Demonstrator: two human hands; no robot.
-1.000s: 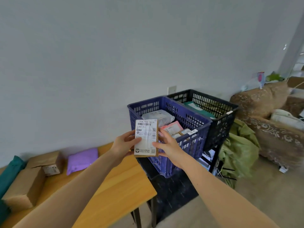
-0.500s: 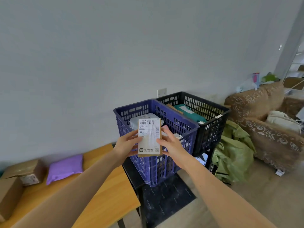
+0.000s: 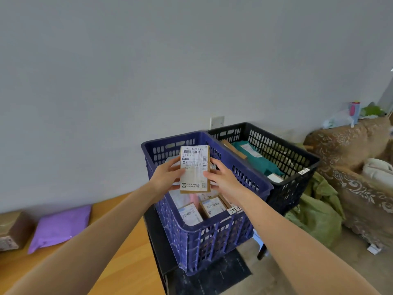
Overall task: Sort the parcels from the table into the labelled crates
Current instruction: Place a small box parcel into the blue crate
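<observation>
I see the parcel as matt brown cardboard under a smooth white paper label. The blue crate and black crate are moulded lattice plastic, and the blue one looks dull and scuffed. The desk is smooth pale wood with a faint sheen. The mailer is wrinkled purple plastic film. The sofa is patterned woven cloth. The wall is matt paint.

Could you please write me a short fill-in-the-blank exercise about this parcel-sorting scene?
The left hand and right hand hold the labelled parcel over the nearer crate, whose colour is ____.
The teal parcel lies in the farther crate, whose colour is ____.
The soft parcel on the wooden table is coloured ____.
Missing words: blue, black, purple.
</observation>
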